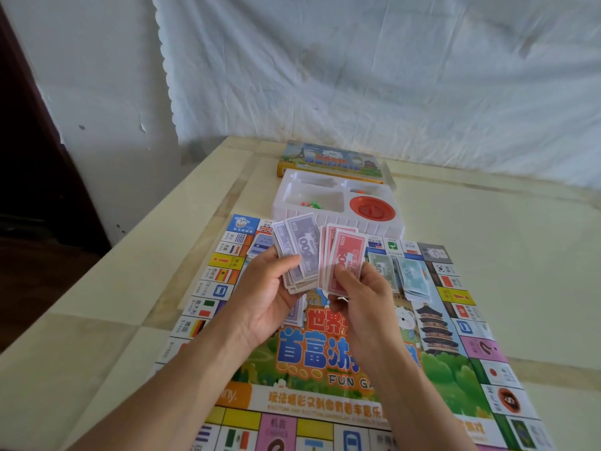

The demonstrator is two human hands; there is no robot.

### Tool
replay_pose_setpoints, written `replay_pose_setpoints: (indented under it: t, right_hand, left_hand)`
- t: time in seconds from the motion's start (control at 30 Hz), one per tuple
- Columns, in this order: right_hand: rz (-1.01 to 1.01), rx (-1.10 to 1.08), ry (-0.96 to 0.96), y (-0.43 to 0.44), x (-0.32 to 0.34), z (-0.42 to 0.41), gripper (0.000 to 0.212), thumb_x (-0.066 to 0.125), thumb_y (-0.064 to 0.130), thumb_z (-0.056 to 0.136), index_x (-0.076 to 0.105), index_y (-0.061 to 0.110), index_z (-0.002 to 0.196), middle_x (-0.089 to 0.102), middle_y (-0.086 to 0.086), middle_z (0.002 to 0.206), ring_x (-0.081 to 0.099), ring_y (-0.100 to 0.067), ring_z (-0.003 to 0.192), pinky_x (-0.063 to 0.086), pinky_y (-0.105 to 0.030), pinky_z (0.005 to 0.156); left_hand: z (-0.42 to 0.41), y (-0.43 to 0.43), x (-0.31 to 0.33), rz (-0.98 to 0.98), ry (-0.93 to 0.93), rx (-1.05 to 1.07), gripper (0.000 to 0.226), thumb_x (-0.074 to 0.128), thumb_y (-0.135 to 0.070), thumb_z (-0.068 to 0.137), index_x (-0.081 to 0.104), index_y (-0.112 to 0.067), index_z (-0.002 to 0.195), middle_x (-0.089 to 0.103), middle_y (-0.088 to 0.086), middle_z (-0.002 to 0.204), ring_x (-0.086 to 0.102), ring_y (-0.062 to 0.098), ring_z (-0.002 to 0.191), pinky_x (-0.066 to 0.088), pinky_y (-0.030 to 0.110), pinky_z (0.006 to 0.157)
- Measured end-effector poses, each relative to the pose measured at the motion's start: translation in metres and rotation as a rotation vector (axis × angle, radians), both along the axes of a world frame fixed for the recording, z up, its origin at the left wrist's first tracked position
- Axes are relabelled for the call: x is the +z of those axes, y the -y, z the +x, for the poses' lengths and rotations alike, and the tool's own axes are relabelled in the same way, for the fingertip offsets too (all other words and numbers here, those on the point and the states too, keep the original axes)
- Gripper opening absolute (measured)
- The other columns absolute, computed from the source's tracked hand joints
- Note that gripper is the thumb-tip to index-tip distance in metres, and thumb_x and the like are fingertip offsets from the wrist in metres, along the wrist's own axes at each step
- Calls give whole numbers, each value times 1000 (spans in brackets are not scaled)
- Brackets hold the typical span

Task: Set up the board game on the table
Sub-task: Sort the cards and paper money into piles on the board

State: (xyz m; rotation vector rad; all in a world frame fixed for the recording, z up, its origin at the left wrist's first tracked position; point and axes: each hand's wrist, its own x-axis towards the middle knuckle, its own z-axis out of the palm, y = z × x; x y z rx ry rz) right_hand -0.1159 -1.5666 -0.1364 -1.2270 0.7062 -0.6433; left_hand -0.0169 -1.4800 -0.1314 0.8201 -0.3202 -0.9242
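Game board (pixel 455 372) | title partly hidden | left grip (pixel 270 288) grasping purple notes (pixel 302 249) | right grip (pixel 366 297) grasping red notes (pixel 346 252)

"FUN GA", "世界" and "首富" on the game board (pixel 312 353), "!" on yellow squares (pixel 226 261), "000" on purple banknote (pixel 304 252)

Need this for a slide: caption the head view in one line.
Left hand holds purple bills, right hand pinches red bills above the game board.

Cream table (pixel 487 255) carries the game board (pixel 439 369), white tray (pixel 341 222) and box (pixel 328 157) lined up beyond it.
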Motion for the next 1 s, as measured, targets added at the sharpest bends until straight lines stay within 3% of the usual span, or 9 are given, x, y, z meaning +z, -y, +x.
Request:
replay_pose_setpoints:
  t: [0.13, 0.3, 0.4, 0.57, 0.67, 0.73, 0.8, 1.0]
  right_hand:
    - [10, 7, -13, -1, 1, 0, 15, 53, 15, 95, 60, 4, 100, 66, -7, 82, 54, -12, 63, 43, -24, 53]
    - [-97, -15, -100, 2, 10, -3, 13, 51, 13, 96, 62, 7, 98, 63, -3, 77, 48, -10, 60, 39, -23, 53]
    - [-210, 64, -239, 10, 26, -17, 14, 49, 9, 95, 63, 10, 95, 63, -5, 77, 45, -15, 62, 35, -25, 52]
    - [-368, 274, -559, 22, 35, -65, 12, 50, 4, 93, 59, 10, 88, 61, 0, 71, 55, -6, 55, 39, -16, 49]
    - [-407, 272, -752, 32, 19, -81, 11, 52, 3, 90, 60, 9, 87, 64, -8, 84, 64, -21, 76, 49, -33, 64]
    - [-466, 272, -876, 36, 8, -84, 8, 53, 6, 88, 60, 6, 91, 65, -9, 88, 67, -25, 83, 52, -35, 69]
    - [-539, 276, -973, 38, 3, -85, 11, 53, 10, 88, 59, 5, 95, 67, -8, 90, 68, -22, 81, 58, -36, 74]
    - [-769, 173, -1142, 36, 5, -94, 10, 49, 20, 89, 51, 13, 95, 61, -1, 86, 63, -19, 78, 56, -36, 69]
  left_hand:
    - [2, 2, -4, 51, 19, 32, 29, 53, -1, 90, 60, -5, 118, 68, 22, 109, 68, 32, 91, 58, 40, 78]
    - [5, 2, -6, 69, -34, 94, 26, 55, 0, 89, 59, -5, 114, 68, 18, 96, 68, 25, 75, 58, 28, 57]
    - [8, 0, -5, 52, -81, 117, 20, 51, 1, 91, 60, -6, 107, 70, 18, 92, 68, 25, 76, 57, 28, 59]
    - [9, 0, -5, 45, -90, 111, 26, 49, 2, 92, 60, -7, 113, 71, 17, 98, 68, 28, 85, 59, 29, 60]
    - [8, 0, -4, 33, -63, 91, 29, 49, 5, 90, 60, -7, 113, 71, 15, 99, 70, 25, 83, 58, 30, 61]
    - [7, 1, -4, 25, -45, 76, 32, 49, 6, 89, 59, -7, 116, 69, 17, 104, 71, 26, 86, 58, 32, 64]
    - [3, 2, -2, 43, -24, 65, 33, 49, 6, 89, 57, -6, 118, 68, 18, 109, 70, 27, 90, 59, 32, 66]
    - [-15, -1, 22, 131, 65, -14, 28, 46, 8, 91, 59, -7, 112, 67, 17, 110, 66, 29, 100, 58, 31, 66]
